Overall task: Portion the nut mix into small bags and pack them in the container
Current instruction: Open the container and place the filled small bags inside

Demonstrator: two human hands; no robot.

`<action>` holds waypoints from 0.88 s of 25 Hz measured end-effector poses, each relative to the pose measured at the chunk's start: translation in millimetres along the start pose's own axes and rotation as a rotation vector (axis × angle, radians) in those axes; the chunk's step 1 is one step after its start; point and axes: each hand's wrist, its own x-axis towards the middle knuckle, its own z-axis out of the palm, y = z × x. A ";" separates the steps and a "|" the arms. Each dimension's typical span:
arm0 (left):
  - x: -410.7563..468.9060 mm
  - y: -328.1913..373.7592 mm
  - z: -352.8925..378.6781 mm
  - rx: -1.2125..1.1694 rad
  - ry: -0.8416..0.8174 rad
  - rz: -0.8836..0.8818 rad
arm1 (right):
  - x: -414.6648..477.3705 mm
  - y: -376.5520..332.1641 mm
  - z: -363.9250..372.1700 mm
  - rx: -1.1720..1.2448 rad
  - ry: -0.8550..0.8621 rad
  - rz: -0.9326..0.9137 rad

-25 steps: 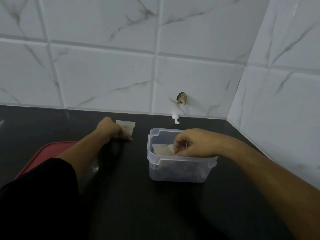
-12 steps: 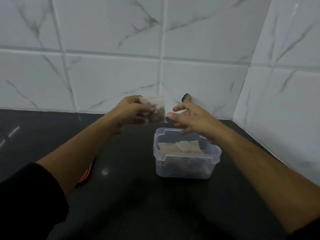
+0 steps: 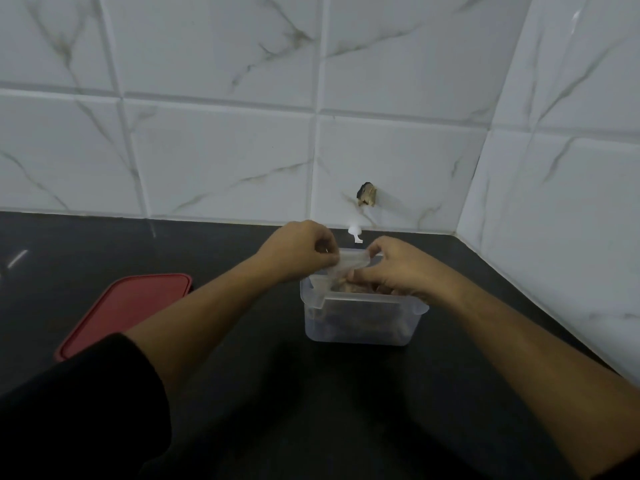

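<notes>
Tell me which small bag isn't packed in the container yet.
The small bag pinched between the left hand and right hand, above the container; the other bags already lie inside it.

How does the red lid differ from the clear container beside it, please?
The red lid is opaque; the clear container is see-through. The lid lies flat and untouched; the container stands open, with the left hand and right hand pinching a small bag over it. Both sit on the dark counter.
</notes>
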 end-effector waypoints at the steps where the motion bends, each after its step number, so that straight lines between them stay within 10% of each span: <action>1: 0.5 4.0 3.4 0.095 0.026 0.022 | -2.0 -1.5 1.5 -0.111 0.047 -0.014; 11: 2.3 13.3 5.3 0.385 -0.218 0.115 | 7.4 0.2 3.3 -0.353 -0.066 -0.183; 22: -80.3 -99.6 -84.8 0.011 0.127 -0.268 | -4.2 -111.1 66.0 -0.145 0.084 -0.493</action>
